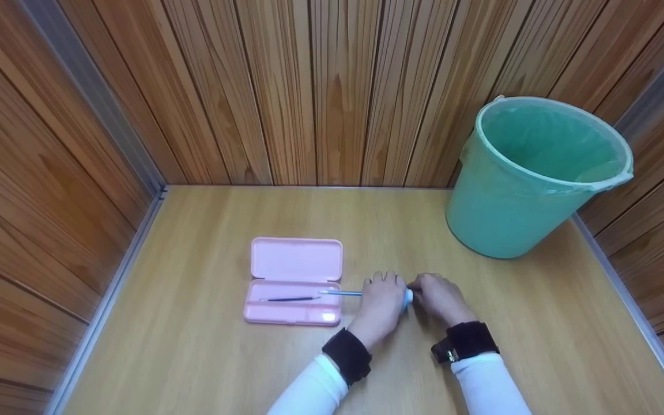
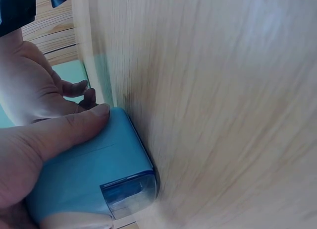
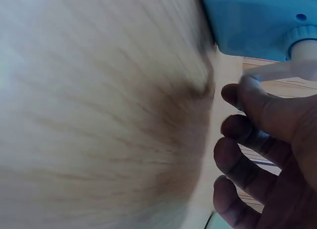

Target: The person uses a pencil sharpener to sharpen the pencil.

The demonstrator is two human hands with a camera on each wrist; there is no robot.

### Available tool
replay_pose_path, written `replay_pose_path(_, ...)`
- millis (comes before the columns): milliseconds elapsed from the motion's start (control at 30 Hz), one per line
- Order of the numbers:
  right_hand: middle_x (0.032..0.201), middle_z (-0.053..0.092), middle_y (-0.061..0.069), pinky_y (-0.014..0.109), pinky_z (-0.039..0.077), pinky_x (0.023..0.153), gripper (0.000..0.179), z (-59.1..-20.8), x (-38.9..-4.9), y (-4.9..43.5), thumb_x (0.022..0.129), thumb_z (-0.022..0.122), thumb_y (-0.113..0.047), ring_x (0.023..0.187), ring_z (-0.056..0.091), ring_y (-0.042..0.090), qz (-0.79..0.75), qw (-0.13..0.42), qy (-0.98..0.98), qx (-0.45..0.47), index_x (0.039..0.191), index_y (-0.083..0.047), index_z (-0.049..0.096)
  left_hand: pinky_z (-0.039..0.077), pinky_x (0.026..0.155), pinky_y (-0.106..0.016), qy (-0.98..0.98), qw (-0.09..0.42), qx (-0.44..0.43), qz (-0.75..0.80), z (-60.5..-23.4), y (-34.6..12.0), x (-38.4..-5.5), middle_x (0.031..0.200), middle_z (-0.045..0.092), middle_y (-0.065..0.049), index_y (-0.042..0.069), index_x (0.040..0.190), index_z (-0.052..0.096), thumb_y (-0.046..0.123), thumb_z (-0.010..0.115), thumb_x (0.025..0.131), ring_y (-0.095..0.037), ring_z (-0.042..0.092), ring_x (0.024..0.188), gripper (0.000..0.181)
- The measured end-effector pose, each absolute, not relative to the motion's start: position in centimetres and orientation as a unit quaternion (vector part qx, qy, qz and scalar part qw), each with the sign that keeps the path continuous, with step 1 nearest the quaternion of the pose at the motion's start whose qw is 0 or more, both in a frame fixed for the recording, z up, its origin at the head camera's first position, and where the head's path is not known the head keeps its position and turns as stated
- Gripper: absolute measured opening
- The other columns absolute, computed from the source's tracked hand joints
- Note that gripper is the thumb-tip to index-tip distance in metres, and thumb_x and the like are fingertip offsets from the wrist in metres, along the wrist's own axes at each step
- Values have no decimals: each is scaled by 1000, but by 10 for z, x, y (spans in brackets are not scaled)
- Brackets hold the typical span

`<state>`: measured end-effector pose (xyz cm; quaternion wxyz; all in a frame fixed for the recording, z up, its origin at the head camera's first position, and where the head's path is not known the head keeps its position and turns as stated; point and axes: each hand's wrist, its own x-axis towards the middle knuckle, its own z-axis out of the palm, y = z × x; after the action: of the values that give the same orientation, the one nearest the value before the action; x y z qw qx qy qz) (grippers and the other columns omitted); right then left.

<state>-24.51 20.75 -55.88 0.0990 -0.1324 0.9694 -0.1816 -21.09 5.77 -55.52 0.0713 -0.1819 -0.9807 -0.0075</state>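
Evidently, the left hand (image 1: 383,302) gripped the crank sharpener (image 2: 94,162); the right hand (image 1: 438,298) pinched its handle (image 3: 275,71). Left of the sharpener lay the pencil case (image 1: 295,259) edge; behind, surface (image 1: 378,225) stretched wallward.

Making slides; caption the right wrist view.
Right grip pinching the slim white crank of a boxy blue plastic sharpener.

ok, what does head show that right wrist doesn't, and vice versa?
Head only: the open pink case with a thin dark stick in it, the left hand, and a blue pencil reaching from that hand over the case.

Right wrist only: the small round hole and ridged collar on the end of the blue sharpener, plus the distinct shape of its white crank arm.

Both: the right hand, part of the sharpener, the wooden table.
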Motion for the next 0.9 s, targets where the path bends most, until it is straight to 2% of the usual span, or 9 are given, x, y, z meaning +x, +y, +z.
replay_pose_path(133,78,67,1,44,53,73,8,-558,-241,206,92,73,-6,74,61,22,-185,118,967,-126,87,-7,80,48,69,-32,-979,98,-177,-1,-557,58,-211,99,65,0,15,104,65,23,74,88,-20,61,89,20)
replay_pose_path(267,68,58,-2,38,48,65,15,-558,-233,204,88,75,-4,65,51,18,-197,133,965,-115,76,-10,74,48,69,-32,-981,93,-172,1,-557,59,-211,99,65,-1,15,106,66,22,75,87,-20,61,89,22)
replay_pose_path(400,68,57,-4,36,48,65,19,-558,-223,205,87,74,1,64,52,17,-218,129,959,-124,74,-13,72,49,71,-33,-983,72,-169,-3,-556,60,-211,102,65,-2,14,109,67,21,74,89,-21,61,91,23)
replay_pose_path(567,69,59,-6,34,49,67,20,-558,-213,207,88,73,1,65,54,14,-242,127,953,-129,80,-17,76,50,73,-34,-984,54,-168,-1,-554,62,-211,104,66,-2,14,112,66,18,71,91,-21,61,92,21)
replay_pose_path(800,72,63,-7,36,51,70,16,-556,-209,206,90,75,-2,68,55,14,-231,116,959,-120,88,-17,79,51,76,-35,-984,40,-173,-9,-553,61,-211,107,66,-4,12,115,65,19,74,89,-22,61,96,28)
replay_pose_path(900,70,59,-6,36,49,66,17,-556,-210,204,88,74,-1,65,53,15,-210,100,963,-134,81,-16,75,52,77,-36,-984,37,-174,-12,-552,61,-211,108,65,-4,12,117,65,20,76,88,-23,61,96,32)
